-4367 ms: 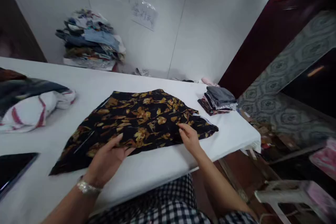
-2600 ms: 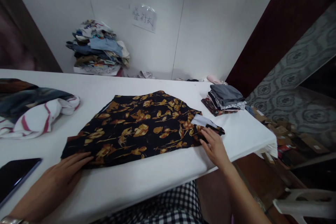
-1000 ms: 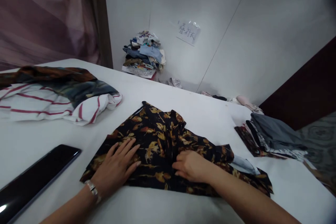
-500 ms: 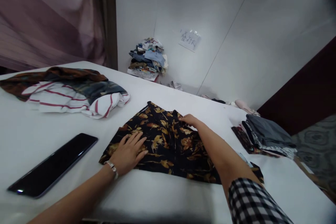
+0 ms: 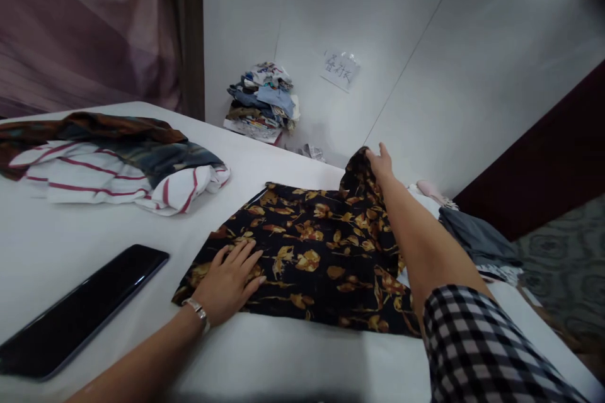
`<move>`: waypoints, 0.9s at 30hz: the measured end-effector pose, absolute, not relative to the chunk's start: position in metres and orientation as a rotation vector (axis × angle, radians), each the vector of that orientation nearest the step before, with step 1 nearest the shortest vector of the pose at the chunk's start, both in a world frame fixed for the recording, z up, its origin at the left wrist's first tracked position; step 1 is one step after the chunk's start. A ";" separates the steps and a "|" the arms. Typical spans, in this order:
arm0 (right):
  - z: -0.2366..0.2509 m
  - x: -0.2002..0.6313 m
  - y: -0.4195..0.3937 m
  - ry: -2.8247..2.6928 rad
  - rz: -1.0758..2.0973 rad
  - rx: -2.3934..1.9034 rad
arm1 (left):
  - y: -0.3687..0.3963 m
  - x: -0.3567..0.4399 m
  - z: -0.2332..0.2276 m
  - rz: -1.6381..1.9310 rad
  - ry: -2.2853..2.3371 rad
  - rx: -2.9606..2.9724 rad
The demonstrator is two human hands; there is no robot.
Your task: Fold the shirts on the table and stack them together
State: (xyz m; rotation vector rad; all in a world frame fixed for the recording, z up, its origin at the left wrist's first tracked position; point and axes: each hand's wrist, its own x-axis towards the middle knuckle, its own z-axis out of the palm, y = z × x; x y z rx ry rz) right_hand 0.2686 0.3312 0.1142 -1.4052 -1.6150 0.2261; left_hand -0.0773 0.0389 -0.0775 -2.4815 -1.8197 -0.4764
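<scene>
A black garment with a gold and brown flower print (image 5: pixel 309 258) lies spread on the white table in front of me. My left hand (image 5: pixel 230 280) rests flat on its left end, fingers spread, with a silver bracelet at the wrist. Up at the garment's far right, my right hand (image 5: pixel 382 167) pinches an edge of the cloth and holds it raised off the table. The lifted part hangs in folds below the fingers. My right forearm and checked sleeve hide the garment's right end.
A black phone (image 5: pixel 80 308) lies at the left. Behind it are a white garment with red stripes (image 5: pixel 99 179) and dark brown cloth (image 5: pixel 104 129). A tall clothes pile (image 5: pixel 262 101) stands by the wall. Folded clothes (image 5: pixel 477 236) sit at the right, partly behind my arm.
My right hand has moved up and to the right, lifting the garment's edge and opening out its bunched middle. My left hand stays flat on the left end.
</scene>
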 end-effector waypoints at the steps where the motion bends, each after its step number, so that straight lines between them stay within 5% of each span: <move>1: 0.105 0.269 0.325 -1.646 0.228 -1.464 | 0.039 -0.077 -0.078 -0.482 -1.824 -2.483; 12: -0.030 0.328 0.188 -2.083 0.405 -1.697 | 0.039 -0.076 -0.073 -0.444 -1.827 -2.482; 27: -0.018 0.473 0.137 -1.470 0.092 -2.085 | 0.049 -0.085 -0.080 -0.419 -1.669 -2.455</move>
